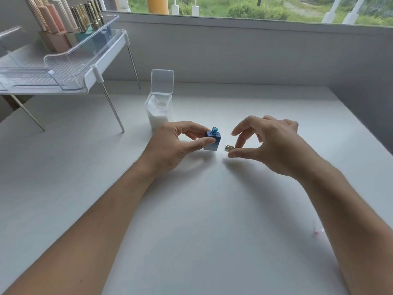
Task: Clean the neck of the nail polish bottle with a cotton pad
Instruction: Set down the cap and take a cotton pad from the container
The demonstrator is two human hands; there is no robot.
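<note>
A small square blue nail polish bottle (212, 141) stands on the white table (191, 209), its cap off and its threaded neck (214, 130) bare. My left hand (176, 145) pinches the bottle's body between thumb and fingers. To its right, my right hand (268, 145) holds the gold cap (229, 148) low over the table, thumb and finger around it; most of the cap is hidden by the fingers. Behind my left hand stands a clear box of white cotton pads (158, 111) with its hinged lid (162, 81) flipped up.
A clear rack on thin metal legs (63, 67) stands at the back left, holding several nail polish bottles (70, 24) with tall caps. A grey wall and window ledge run along the back. A small pink scrap (316, 232) lies near my right forearm.
</note>
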